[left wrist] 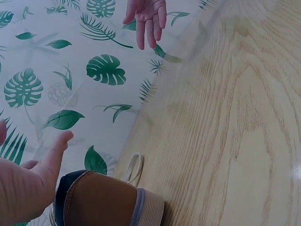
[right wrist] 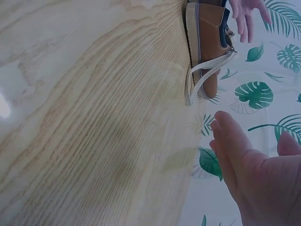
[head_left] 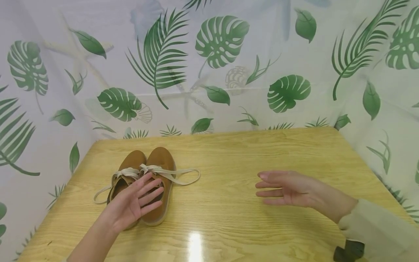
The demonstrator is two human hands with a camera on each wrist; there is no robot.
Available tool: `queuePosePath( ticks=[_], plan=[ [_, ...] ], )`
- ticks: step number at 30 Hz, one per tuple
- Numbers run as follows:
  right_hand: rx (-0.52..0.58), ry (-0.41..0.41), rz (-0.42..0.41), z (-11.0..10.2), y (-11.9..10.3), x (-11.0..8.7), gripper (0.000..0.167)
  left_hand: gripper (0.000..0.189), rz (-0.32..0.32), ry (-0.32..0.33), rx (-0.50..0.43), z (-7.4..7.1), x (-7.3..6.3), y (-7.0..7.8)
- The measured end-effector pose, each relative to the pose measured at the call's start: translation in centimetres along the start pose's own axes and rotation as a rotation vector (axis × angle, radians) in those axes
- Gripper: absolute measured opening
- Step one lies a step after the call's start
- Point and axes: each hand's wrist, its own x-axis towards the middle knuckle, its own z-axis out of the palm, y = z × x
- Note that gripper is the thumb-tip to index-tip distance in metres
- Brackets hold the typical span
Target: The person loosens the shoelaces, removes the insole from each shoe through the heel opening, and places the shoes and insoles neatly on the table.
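Note:
Two brown lace-up shoes stand side by side on the left of the wooden table, toes toward the back wall. The right-hand shoe (head_left: 161, 158) has a pale lace (head_left: 193, 176) looping out onto the wood. Beside it the left-hand shoe (head_left: 132, 160) has its lace tied over the front, with a loop out to the left. My left hand (head_left: 132, 205) hovers over the shoes with fingers spread and holds nothing, hiding part of their openings. Over the right half of the table my right hand (head_left: 288, 189) is held out with straight fingers, nothing in it, apart from the shoes.
The wooden table (head_left: 229, 156) reaches back to a white cloth (head_left: 255, 105) printed with green leaves, which also hangs along both sides. A small black object (head_left: 349, 250) shows by the right sleeve at the lower right.

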Motion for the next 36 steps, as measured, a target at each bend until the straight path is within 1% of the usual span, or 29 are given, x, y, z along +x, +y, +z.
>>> queuePosePath(
  ticks=[2,5,9,12,16,20,23,27,31,36],
  plan=[
    [0.017,0.023,-0.003,0.2,0.0,0.1,0.074,0.067,-0.022,0.034,-0.016,-0.1,-0.2,-0.1],
    [0.048,0.081,-0.006,0.5,-0.1,0.4,0.075,0.069,-0.044,0.073,-0.022,-0.3,-0.4,-0.3],
    [0.083,0.134,-0.003,0.8,-0.1,0.7,0.076,0.07,-0.053,0.1,0.026,-0.7,-0.6,-0.4],
    [0.097,0.132,-0.003,0.9,-0.1,0.7,0.077,0.07,-0.056,0.107,0.033,-1.0,-0.8,-0.5],
    [0.113,0.135,-0.001,1.0,0.1,0.9,0.076,0.071,-0.064,0.111,0.009,-1.5,-1.1,-0.5],
    [0.116,0.133,0.002,1.1,0.3,1.4,0.073,0.071,-0.077,0.15,-0.003,-1.9,-1.5,-0.5],
    [0.122,0.132,0.002,1.2,0.5,1.9,0.071,0.072,-0.079,0.179,0.01,-2.2,-1.7,-0.5],
    [0.132,0.144,0.001,1.5,0.6,2.2,0.069,0.072,-0.07,0.17,0.041,-2.6,-2.0,-0.5],
    [0.134,0.141,0.003,1.9,0.6,2.4,0.067,0.072,-0.068,0.136,0.044,-3.2,-2.4,-0.5],
    [0.124,0.132,0.009,2.6,0.6,2.9,0.065,0.072,-0.078,0.097,0.012,-4.0,-3.0,-0.5]
  ],
)
